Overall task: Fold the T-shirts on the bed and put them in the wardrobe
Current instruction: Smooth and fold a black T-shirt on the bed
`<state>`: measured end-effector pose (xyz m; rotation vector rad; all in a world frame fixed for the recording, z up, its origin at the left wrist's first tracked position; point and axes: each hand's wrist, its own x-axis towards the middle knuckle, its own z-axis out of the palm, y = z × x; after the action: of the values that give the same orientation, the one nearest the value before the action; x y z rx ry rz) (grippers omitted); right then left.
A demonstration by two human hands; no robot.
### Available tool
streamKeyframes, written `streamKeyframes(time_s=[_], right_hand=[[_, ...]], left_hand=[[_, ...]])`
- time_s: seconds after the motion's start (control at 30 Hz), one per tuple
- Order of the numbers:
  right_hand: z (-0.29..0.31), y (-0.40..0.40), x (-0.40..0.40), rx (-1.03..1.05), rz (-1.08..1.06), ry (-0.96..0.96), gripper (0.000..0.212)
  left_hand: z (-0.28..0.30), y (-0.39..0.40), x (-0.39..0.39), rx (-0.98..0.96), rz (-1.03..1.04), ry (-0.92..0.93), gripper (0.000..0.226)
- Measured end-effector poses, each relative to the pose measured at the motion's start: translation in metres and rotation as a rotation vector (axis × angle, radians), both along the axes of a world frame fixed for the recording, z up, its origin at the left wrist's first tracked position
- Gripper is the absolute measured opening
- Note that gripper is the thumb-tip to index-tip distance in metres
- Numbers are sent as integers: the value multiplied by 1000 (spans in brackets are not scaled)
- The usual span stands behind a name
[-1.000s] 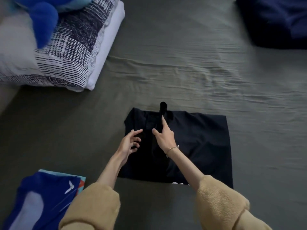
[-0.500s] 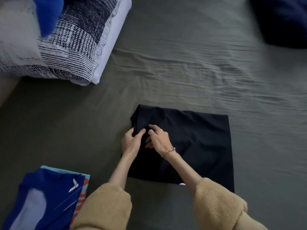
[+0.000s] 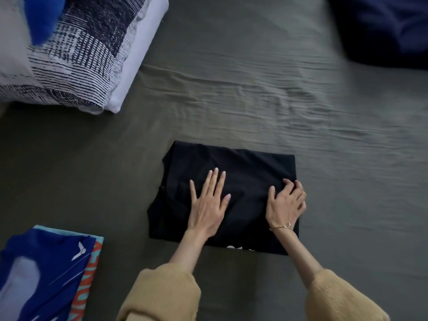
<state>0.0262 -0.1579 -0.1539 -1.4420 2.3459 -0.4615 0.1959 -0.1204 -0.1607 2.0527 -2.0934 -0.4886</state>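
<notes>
A black T-shirt [image 3: 243, 167] lies folded into a rectangle on the grey-green bed sheet [image 3: 231, 89]. My left hand [image 3: 208, 202] presses flat on its middle-left part, fingers straight and spread. At the shirt's right edge my right hand [image 3: 286, 202] has its fingers curled onto the fabric and grips that edge. A bit of white print shows at the shirt's near edge. At the bottom left lies a folded blue T-shirt [image 3: 41, 269] on top of a teal and orange one [image 3: 92, 258].
A black-and-white patterned pillow [image 3: 76, 54] on a white one fills the upper left, with a blue plush toy [image 3: 41, 17] on it. A dark navy bundle of fabric [image 3: 382, 28] lies at the upper right. No wardrobe is in view.
Both hands were together at the shirt's left part. Now my left hand lies flat on the middle and my right hand has slid to the right edge. The sticking-up fabric strip is tucked away.
</notes>
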Motion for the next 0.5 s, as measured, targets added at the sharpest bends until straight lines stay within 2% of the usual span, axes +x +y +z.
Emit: streamKeyframes(time_s=[0.17,0.3,0.4,0.5], right_hand=[[-10,6,-9,18,46,-36,52],[-6,7,-9,-37,-82,-6,50],[-2,4,-12,-15,-161,39,46],[1,3,-9,15,-170,25,42]], left_hand=[[-23,16,25,-45,64,-148,61],[-21,20,55,-63,214,-197,61],[-13,20,62,-138,306,-282,51],[-10,14,45,-222,193,-283,49]])
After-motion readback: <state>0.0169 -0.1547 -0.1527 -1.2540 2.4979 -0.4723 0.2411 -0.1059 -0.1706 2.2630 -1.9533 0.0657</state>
